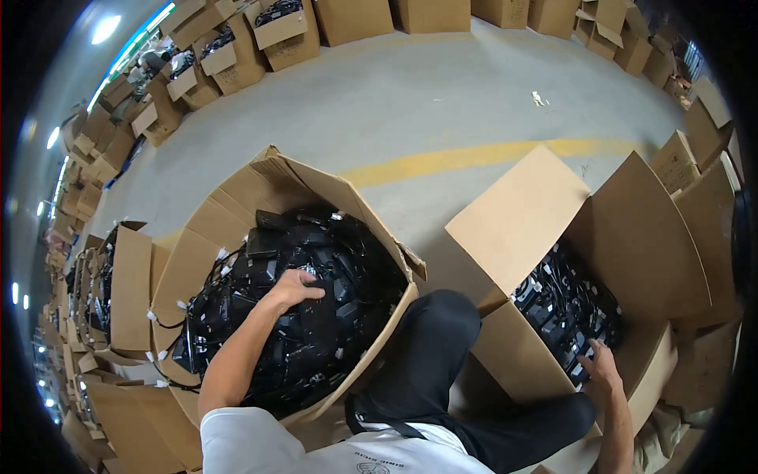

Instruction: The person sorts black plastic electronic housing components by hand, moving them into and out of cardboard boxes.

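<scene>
A seated person's left hand grips a black adapter atop the heap in the left carton; the right hand rests open-fingered on adapters in the right carton.

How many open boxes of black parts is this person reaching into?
2. One open cardboard box lies by the left hand, heaped with black parts. The other box is by the right hand. More boxes line the floor's edges; some may hold the same.
</scene>
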`<state>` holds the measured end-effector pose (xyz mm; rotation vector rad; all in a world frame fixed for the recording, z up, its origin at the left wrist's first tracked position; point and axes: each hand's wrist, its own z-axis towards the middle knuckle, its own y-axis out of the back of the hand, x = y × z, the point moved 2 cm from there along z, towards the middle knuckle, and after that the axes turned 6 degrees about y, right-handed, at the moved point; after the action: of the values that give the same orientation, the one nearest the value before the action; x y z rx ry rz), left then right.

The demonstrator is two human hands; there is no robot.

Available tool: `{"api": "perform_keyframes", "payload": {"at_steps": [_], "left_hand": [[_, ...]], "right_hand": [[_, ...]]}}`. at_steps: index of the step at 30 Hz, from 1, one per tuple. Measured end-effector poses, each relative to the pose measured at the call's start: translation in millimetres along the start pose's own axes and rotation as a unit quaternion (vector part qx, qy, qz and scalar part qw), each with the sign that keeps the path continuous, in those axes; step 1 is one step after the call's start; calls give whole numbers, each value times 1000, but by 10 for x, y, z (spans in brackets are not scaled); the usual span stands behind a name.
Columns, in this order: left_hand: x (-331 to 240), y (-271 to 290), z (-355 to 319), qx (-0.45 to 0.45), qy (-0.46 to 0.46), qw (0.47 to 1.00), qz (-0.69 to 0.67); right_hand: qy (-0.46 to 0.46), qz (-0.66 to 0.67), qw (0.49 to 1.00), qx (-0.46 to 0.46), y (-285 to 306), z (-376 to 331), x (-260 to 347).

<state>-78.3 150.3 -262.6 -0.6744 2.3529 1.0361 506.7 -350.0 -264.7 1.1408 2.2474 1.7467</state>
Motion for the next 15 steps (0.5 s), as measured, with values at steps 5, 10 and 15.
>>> {"api": "perform_keyframes", "payload": {"at_steps": [5,10,15], "left_hand": [[-384,341,-509,-31,-66,997,-1],[-354,1272,-1188,-98,-187,939,-271],[-741,1321,-1839,-109,-276,875,-382]], "right_hand": [[85,59,993,-56,553,-5,1339],[243,132,958,-80,822,141,2756],[410,274,869,45,538,363,4286]]}}
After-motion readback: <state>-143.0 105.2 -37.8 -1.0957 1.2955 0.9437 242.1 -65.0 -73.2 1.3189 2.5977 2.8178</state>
